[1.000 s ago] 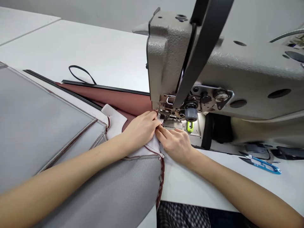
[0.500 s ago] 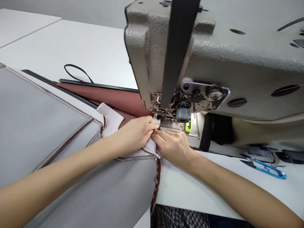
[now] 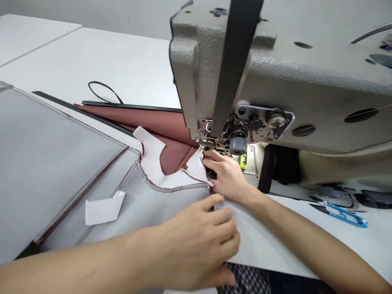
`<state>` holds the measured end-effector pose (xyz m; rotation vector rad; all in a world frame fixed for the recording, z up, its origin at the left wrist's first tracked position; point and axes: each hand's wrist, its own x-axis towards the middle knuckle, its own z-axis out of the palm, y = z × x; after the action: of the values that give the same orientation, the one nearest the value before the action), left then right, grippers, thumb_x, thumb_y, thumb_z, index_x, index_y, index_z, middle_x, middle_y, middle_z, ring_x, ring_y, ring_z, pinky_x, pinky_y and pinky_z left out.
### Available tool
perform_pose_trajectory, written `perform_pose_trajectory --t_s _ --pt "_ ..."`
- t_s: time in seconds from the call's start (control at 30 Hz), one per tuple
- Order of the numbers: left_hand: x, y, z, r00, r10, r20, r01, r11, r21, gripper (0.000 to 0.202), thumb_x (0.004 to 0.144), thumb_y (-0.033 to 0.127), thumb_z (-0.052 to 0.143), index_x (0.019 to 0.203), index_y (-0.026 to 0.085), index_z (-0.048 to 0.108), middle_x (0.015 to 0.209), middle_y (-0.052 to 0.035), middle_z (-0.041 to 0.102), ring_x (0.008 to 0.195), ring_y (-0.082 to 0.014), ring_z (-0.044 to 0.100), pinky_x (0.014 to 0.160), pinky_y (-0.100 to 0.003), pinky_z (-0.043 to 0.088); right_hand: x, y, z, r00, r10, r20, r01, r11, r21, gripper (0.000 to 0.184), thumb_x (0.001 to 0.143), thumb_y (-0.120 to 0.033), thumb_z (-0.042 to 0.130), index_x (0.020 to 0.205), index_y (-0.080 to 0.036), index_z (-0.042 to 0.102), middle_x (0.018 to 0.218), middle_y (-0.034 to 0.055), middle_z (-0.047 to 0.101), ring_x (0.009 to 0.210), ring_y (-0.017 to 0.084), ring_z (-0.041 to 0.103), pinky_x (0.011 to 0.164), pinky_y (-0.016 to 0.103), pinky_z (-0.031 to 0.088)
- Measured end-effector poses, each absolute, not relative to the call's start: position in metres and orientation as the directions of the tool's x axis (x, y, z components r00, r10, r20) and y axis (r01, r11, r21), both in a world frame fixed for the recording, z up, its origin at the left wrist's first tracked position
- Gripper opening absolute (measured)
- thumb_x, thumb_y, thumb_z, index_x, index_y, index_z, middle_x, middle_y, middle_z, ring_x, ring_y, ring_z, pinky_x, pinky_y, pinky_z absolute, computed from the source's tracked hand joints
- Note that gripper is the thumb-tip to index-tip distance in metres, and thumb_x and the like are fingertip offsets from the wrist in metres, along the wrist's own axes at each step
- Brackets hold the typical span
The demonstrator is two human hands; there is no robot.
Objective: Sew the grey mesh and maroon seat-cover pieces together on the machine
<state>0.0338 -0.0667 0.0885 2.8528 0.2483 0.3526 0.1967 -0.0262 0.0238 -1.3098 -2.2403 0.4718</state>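
A sewn upholstery cover (image 3: 162,200), with grey mesh backing, a white lining edge and red perforated material (image 3: 177,157), lies at the left and runs up to the sewing machine (image 3: 199,81). My right hand (image 3: 228,175) grips the cover's white edge beside the presser foot (image 3: 208,143), with its fingers bent over it. The fingertips are partly hidden at the fabric. Nearer to me, my left hand (image 3: 202,241) hovers over the grey backing, empty, its fingers loosely bent and apart.
Blue thread snips (image 3: 346,214) lie on the white table (image 3: 263,241) at the right. A yellow-green clip-like piece (image 3: 243,161) sits by the needle plate. A loose white scrap (image 3: 102,210) rests on the grey backing. A black loop (image 3: 105,92) stands up behind the cover.
My left hand has let go of the fabric at the presser foot and moved down towards me, opening. My right hand has shifted slightly up. The white lining and scrap now show uncovered.
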Motion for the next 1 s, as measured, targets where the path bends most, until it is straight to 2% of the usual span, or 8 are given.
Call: perform_pose_trajectory --t_s 0.1,0.17,0.33,0.5,0.63,0.77,0.87,1.0 --pt "0.021 -0.074 0.105 0.971 0.195 0.137 0.139 -0.931 0.338 0.038 0.092 0.041 0.057 0.062 0.019 0.052 0.059 -0.0009 0.056 0.058 -0.0171 0.046 0.071 -0.037 0.042 0.186 -0.027 0.029 -0.423 0.88 0.218 0.615 0.455 -0.645 0.012 0.08 -0.012 0.062 0.074 -0.02 0.068 0.099 0.0016 0.07 0.093 0.018 0.06 0.079 0.028 0.042" --pt "0.001 -0.065 0.12 0.956 0.281 0.089 0.202 -0.844 0.498 0.038 0.097 0.031 0.046 0.062 0.019 0.048 0.058 0.0004 0.053 0.058 -0.0152 0.046 0.071 -0.035 0.042 0.182 -0.029 0.03 -0.418 0.887 0.199 0.571 0.426 -0.702 0.014 0.087 -0.015 0.061 0.077 -0.02 0.07 0.094 0.0007 0.07 0.089 0.015 0.061 0.077 0.026 0.043" --pt "-0.044 -0.057 0.111 0.799 0.566 -0.203 0.442 -0.322 0.837 0.044 0.101 0.033 0.036 0.061 0.017 0.046 0.06 0.0006 0.048 0.057 -0.0101 0.049 0.057 -0.023 0.041 0.191 -0.04 0.024 -0.528 0.815 0.237 0.562 0.545 -0.622 0.017 0.094 -0.017 0.057 0.093 -0.02 0.073 0.1 0.0002 0.073 0.088 0.013 0.064 0.076 0.025 0.042" --pt "-0.036 -0.05 0.065 0.454 0.854 -0.254 0.384 0.069 0.921 0.03 0.092 0.047 0.056 0.109 0.021 0.055 0.073 0.0017 0.057 0.06 -0.0111 0.055 0.054 -0.021 0.048 0.198 -0.052 0.013 -0.476 0.806 0.352 0.55 0.585 -0.596 0.02 0.089 -0.01 0.056 0.091 -0.02 0.073 0.099 0.0018 0.069 0.087 0.014 0.06 0.077 0.027 0.042" --pt "-0.022 -0.019 0.056 0.415 0.909 0.044 0.565 -0.296 0.77 0.021 0.092 0.033 0.057 0.11 0.022 0.06 0.087 -0.0009 0.058 0.077 -0.0129 0.059 0.065 -0.022 0.051 0.198 -0.054 0.011 -0.491 0.75 0.443 0.592 0.661 -0.462 0.024 0.083 -0.003 0.049 0.071 -0.016 0.066 0.082 0.0046 0.06 0.074 0.016 0.046 0.068 0.03 0.039" --pt "-0.019 0.006 0.056 0.808 0.536 0.245 0.374 -0.788 0.489 0.042 0.089 0.006 0.042 0.123 0.024 0.06 0.123 -0.0043 0.064 0.118 -0.0181 0.054 0.102 -0.034 0.047 0.198 -0.055 0.012 -0.491 0.739 0.461 0.628 0.667 -0.4 0.027 0.081 0.0 0.045 0.07 -0.017 0.063 0.078 0.0041 0.056 0.071 0.016 0.041 0.064 0.03 0.035" --pt "-0.02 0.01 0.054 0.91 0.363 0.203 0.267 -0.884 0.383 0.046 0.089 0.007 0.045 0.131 0.021 0.055 0.131 -0.0043 0.064 0.13 -0.0185 0.049 0.116 -0.038 0.033 0.197 -0.057 0.012 -0.467 0.75 0.468 0.653 0.649 -0.39 0.027 0.08 0.0 0.045 0.067 -0.017 0.06 0.076 0.0035 0.055 0.069 0.015 0.039 0.063 0.029 0.033" --pt "-0.029 0.009 0.04 0.898 0.336 0.284 0.239 -0.915 0.325 0.031 0.094 0.011 0.047 0.121 0.02 0.059 0.124 -0.0031 0.069 0.125 -0.0134 0.057 0.118 -0.031 0.03 0.197 -0.062 0.014 -0.465 0.771 0.435 0.687 0.624 -0.373 0.025 0.082 -0.001 0.049 0.064 -0.017 0.056 0.067 -0.0001 0.05 0.061 0.014 0.035 0.058 0.03 0.026"
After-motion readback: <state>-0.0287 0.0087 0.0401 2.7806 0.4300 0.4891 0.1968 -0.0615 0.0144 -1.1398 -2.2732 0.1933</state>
